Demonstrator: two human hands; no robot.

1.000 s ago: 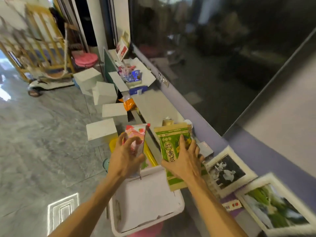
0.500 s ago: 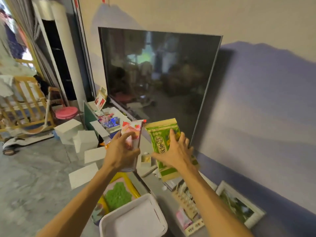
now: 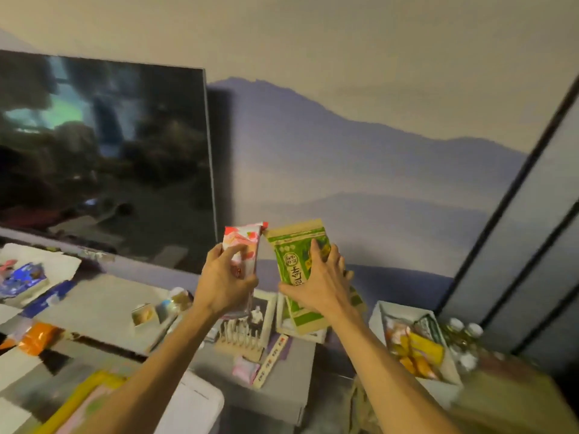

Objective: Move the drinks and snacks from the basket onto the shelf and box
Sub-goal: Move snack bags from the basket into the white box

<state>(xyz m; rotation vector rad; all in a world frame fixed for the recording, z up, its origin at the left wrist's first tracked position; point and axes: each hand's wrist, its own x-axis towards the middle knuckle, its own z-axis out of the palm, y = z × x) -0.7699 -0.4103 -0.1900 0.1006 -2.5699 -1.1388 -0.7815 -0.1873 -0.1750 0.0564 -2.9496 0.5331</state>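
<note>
Head view. My left hand (image 3: 224, 277) holds a pink pack (image 3: 247, 242) upright. Its fingers (image 3: 233, 250) are curled across the pack's front, and the thumb is round its lower edge. My right hand (image 3: 319, 283) grips a green pack (image 3: 294, 255). Its fingers (image 3: 313, 249) are spread over the pack's face and bent round its right edge, with the thumb at its lower left. The top of the green pack tilts slightly left.

Both packs are in the air, side by side. Their top corners touch or nearly touch; I cannot tell which. They hang above the grey shelf (image 3: 103, 299), in front of the wall and just right of the TV (image 3: 103, 158). Below them, two framed photos (image 3: 266, 311) are on the shelf by the wall.

Right of the shelf stands an open white box (image 3: 375, 321) with yellow and orange packs inside. White-capped bottles (image 3: 463, 333) stand just beside it. At the left edge of the view are an orange pack (image 3: 37, 336) and, farther back, a second open box (image 3: 59, 261) holding blue packs. The white basket (image 3: 203, 402) is at the lower edge, partly hidden by my left forearm, and its contents cannot be seen.
</note>
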